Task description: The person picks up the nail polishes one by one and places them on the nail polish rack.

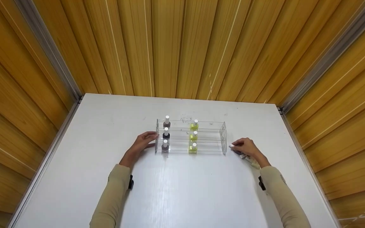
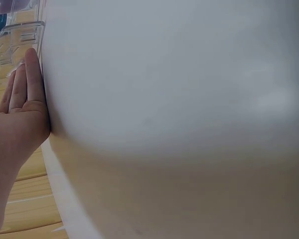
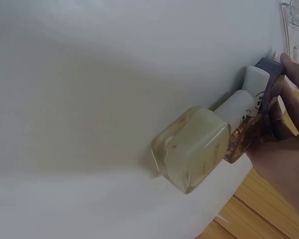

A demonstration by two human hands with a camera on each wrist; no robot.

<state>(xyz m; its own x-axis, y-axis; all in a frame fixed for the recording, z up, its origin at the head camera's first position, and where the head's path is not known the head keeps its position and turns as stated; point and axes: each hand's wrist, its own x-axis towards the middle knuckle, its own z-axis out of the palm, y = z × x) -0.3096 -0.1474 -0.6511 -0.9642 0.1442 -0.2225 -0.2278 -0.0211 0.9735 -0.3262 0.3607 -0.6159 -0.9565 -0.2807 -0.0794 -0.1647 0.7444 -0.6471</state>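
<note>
A clear acrylic tiered rack (image 1: 209,146) stands mid-table with white-capped nail polish bottles on its three steps: a dark column at left, including a black bottle (image 1: 166,135), and a yellow column, including a yellow bottle (image 1: 193,148). My left hand (image 1: 144,141) touches the rack's left side panel, fingers straight in the left wrist view. Right of the rack, my right hand (image 1: 246,147) pinches a nail polish bottle by the fingertips. In the right wrist view, a purple bottle (image 3: 275,74) is at those fingers, beside a copper glitter bottle (image 3: 240,139) and a lying cream bottle (image 3: 194,149).
The white table (image 1: 182,190) meets yellow wood-look panels (image 1: 166,47) at the back. Grey metal posts (image 1: 52,53) stand at the corners. The loose bottles lie under and beside my right hand.
</note>
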